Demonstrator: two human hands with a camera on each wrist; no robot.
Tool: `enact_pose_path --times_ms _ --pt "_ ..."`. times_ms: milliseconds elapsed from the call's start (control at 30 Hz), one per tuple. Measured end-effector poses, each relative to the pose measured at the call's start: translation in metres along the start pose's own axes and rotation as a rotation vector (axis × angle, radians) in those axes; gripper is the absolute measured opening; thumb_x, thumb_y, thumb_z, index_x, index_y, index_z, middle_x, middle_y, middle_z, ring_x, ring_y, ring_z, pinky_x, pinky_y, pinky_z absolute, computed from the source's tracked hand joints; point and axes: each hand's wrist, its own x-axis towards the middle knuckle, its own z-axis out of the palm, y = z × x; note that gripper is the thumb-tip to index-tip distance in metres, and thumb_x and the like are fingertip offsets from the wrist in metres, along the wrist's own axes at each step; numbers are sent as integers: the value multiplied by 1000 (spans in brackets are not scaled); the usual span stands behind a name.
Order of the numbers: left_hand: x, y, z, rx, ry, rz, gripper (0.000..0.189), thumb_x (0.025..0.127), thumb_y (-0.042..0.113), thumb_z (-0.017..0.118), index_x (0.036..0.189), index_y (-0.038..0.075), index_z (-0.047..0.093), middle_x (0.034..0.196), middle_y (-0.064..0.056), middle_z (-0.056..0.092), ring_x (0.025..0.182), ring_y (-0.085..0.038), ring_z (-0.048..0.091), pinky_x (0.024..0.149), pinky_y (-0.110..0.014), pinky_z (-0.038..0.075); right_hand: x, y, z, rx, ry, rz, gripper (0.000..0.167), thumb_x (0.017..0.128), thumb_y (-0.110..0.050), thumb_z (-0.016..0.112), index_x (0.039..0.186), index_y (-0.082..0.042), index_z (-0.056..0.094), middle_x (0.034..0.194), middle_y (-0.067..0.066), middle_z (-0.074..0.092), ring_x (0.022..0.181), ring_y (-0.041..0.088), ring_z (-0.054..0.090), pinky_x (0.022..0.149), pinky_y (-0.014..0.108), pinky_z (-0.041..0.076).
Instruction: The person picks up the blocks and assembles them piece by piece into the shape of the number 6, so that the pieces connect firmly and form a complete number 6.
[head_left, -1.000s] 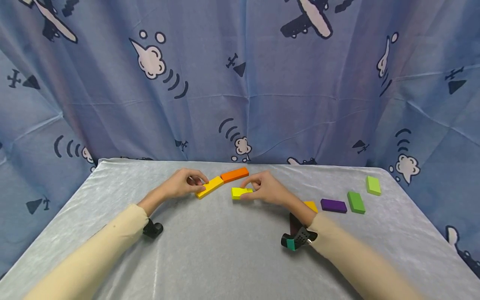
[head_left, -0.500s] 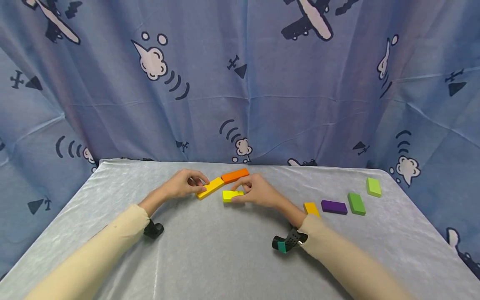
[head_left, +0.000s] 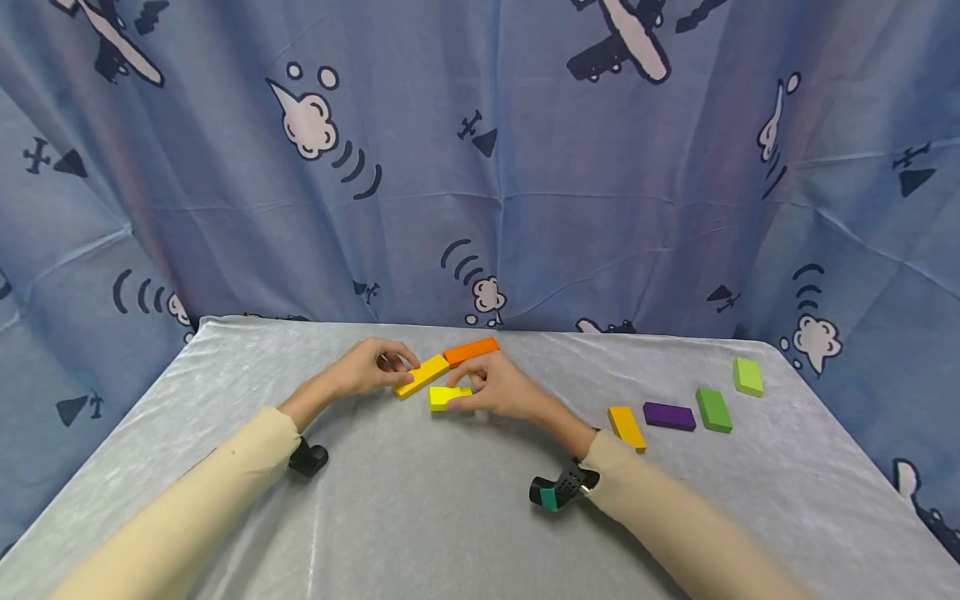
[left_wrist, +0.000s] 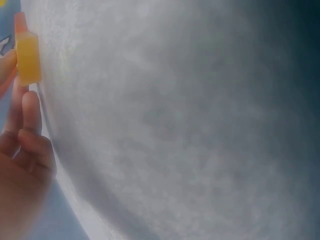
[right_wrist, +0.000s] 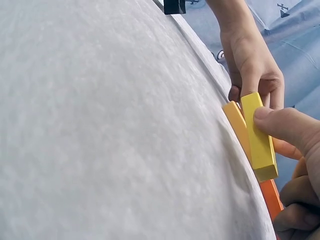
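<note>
My left hand (head_left: 370,367) pinches a yellow-orange block (head_left: 423,375) lying slantwise on the cloth. That block's far end meets an orange block (head_left: 471,351). Between thumb and fingers of my right hand (head_left: 501,386) is a bright yellow block (head_left: 441,398), just in front of the yellow-orange one. In the right wrist view the yellow block (right_wrist: 259,137) overlaps the yellow-orange block (right_wrist: 238,125), and I cannot tell whether they touch. The left wrist view catches the yellow-orange block (left_wrist: 28,59) at its left edge, beside the fingers.
To the right lie an amber block (head_left: 627,429), a purple block (head_left: 669,416), a green block (head_left: 714,410) and a light green block (head_left: 747,377). A pale grey cloth (head_left: 420,517) covers the table. Behind it hangs a blue patterned curtain (head_left: 420,167).
My right hand has carried the yellow block left and slightly nearer, toward the yellow-orange block. The amber block has come fully into view from behind the right arm. My left hand has stayed put.
</note>
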Motion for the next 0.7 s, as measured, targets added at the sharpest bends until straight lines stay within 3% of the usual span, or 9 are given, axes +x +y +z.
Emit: enact_pose_path --times_ms 700 --pt "-1 1 -1 8 -1 8 20 93 5 76 112 5 75 88 -2 71 78 -19 67 71 -34 55 11 -9 25 -41 7 -45 25 81 -19 89 98 -4 78 56 -5 32 47 6 28 47 24 28"
